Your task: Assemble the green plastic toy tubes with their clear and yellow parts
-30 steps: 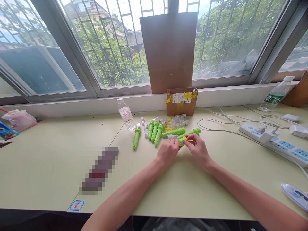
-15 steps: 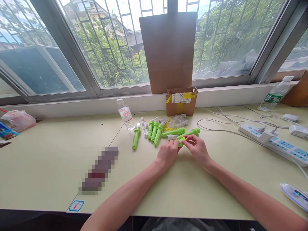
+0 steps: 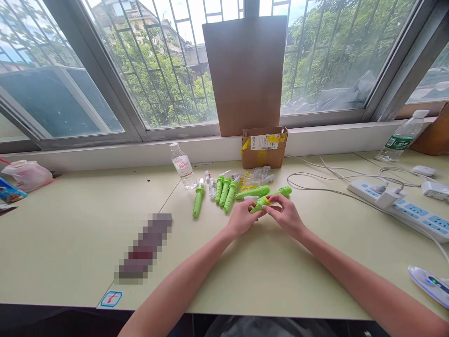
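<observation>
I see both hands meeting over the counter [image 3: 280, 271] just in front of me. The left hand [image 3: 242, 217] grips the body of a green plastic tube [image 3: 257, 206], tilted up so its end faces the right hand [image 3: 286, 216], whose fingertips pinch what looks like a yellow ring [image 3: 268, 201] at that end. More green tubes [image 3: 224, 189] lie in a row behind, within reach. The cardboard box [image 3: 264, 147] carries a white label and the water bottle [image 3: 182, 166] a red one; neither is legible.
</observation>
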The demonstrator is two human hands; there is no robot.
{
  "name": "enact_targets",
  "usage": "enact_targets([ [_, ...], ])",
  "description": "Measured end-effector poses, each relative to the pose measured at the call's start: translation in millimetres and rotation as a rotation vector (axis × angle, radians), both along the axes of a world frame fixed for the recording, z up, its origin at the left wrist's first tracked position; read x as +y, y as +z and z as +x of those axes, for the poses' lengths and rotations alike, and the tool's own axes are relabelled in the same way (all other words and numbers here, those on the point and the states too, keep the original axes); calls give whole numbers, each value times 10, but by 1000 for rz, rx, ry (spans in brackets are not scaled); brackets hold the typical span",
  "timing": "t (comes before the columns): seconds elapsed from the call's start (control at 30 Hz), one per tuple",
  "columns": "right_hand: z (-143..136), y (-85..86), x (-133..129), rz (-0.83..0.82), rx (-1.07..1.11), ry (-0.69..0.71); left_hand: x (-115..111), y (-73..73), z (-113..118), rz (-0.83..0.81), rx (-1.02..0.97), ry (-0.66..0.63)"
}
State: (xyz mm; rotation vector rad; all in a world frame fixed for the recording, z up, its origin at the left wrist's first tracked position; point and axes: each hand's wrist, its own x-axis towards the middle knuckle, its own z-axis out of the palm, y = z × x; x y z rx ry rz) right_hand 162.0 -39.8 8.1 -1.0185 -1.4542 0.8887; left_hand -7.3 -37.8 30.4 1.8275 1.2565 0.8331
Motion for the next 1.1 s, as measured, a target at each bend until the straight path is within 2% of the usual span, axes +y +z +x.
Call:
enact_targets([
  [0.1,3,-11,8,-9,11,13,-12,42,7,-205,-127,-43],
  [0.23,8,-16,19,-29,21,14,-6,80,8,-318,-209,-73],
  [0.53,14,6,14,-20,14,24,31,66,-25,-357,-283,-132],
  [0.87,-1,-2,28,-20,109,148,47,105,-71,-428,-303,-237],
  [1.1,-24,18,-14,9,138,77,73,97,-76,-375,-229,-242],
])
